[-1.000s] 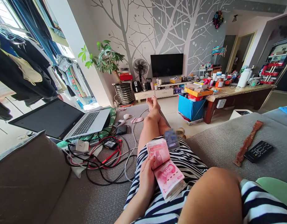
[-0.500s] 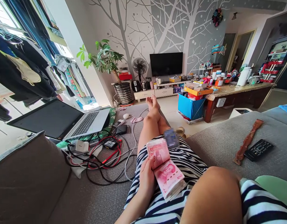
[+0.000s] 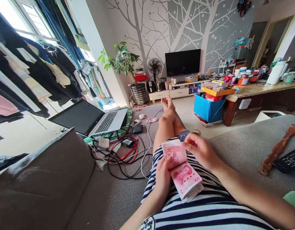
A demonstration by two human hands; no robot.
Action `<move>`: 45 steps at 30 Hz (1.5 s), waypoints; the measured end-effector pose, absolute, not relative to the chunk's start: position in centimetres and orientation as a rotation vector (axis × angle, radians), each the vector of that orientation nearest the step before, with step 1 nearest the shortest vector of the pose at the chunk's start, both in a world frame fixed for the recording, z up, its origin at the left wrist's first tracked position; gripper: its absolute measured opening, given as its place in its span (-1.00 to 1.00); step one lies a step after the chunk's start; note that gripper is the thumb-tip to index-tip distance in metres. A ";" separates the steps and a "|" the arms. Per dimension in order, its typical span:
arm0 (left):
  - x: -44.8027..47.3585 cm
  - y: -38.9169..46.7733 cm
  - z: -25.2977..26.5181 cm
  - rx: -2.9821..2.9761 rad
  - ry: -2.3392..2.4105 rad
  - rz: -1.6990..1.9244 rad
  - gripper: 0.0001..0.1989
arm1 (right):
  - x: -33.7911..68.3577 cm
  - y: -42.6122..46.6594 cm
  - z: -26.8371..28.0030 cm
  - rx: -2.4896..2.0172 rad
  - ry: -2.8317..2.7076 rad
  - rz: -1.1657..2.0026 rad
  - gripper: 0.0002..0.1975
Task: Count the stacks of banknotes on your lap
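A thick wad of pink 100 banknotes (image 3: 185, 182) lies over my lap, bent so that its upper part (image 3: 177, 156) folds up and away from the lower part. My left hand (image 3: 163, 174) is closed around the wad at the fold, thumb across the notes. At the top right edge of the upper notes, my right hand (image 3: 201, 150) pinches the corner between thumb and fingers; how many notes it grips is hidden. Just behind the right hand, a phone (image 3: 184, 135) rests on the striped clothing (image 3: 154, 159), partly covered by the fingers.
On the sofa to the left lie an open laptop (image 3: 106, 123), tangled cables (image 3: 118, 159) and a black pouch-like item (image 3: 138, 129). A remote control (image 3: 290, 160) and a brown carved stick (image 3: 279, 150) lie at right. Beyond stands a blue bin (image 3: 208, 109) beside a cluttered table (image 3: 253, 89).
My right hand has come into view from the right and reached the upper notes. The left hand keeps its hold on the wad. The raised knee has left view, and the camera has turned left.
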State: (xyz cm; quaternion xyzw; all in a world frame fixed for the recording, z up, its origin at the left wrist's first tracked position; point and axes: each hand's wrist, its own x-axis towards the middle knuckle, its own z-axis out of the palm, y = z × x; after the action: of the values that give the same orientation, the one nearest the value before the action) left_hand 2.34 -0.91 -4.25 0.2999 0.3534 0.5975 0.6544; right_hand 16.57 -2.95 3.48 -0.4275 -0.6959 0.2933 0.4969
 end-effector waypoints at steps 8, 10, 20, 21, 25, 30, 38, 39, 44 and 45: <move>2.4 -1.2 -4.4 0.681 0.649 1.294 -0.83 | 18.2 -1.8 -1.3 -1.305 -1.658 0.535 -0.70; 2.4 -1.3 -4.3 0.682 0.650 1.284 -0.82 | 18.0 -1.9 -1.8 -1.341 -1.639 0.493 -0.74; 2.0 -0.8 -4.9 0.759 0.768 1.374 -0.79 | 17.7 -2.5 -2.3 -1.186 -1.745 0.502 -0.79; 2.0 -0.7 -5.2 0.756 0.799 1.396 -0.79 | 17.7 -2.6 -2.3 -1.190 -1.743 0.505 -0.78; 1.8 -0.6 -5.5 0.719 0.883 1.455 -0.80 | 17.8 -2.9 -2.1 -1.160 -1.728 0.501 -0.78; 1.8 -1.2 -4.6 0.750 0.867 1.460 -0.81 | 17.8 -3.6 -1.4 -0.985 -1.774 0.490 -0.81; 1.1 -1.4 -4.7 0.764 0.943 1.450 -0.80 | 18.0 -4.3 -1.3 -0.794 -2.002 0.539 -0.86; 1.1 -1.4 -4.7 0.766 0.937 1.440 -0.80 | 18.1 -4.3 -1.5 -0.804 -2.001 0.513 -0.87; 1.5 -1.5 -4.5 0.714 0.841 1.423 -0.83 | 18.5 -4.3 -2.0 -0.785 -2.009 0.421 -0.86; 1.6 -1.5 -4.5 0.700 0.816 1.417 -0.84 | 18.6 -4.3 -2.0 -0.751 -2.023 0.419 -0.85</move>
State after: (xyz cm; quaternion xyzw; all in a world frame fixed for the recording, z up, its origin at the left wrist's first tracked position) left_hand 1.60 -1.52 -4.48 0.3055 0.3561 0.6187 0.6301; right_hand 18.61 -4.34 -2.02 -0.3045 -0.8197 0.1698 0.4544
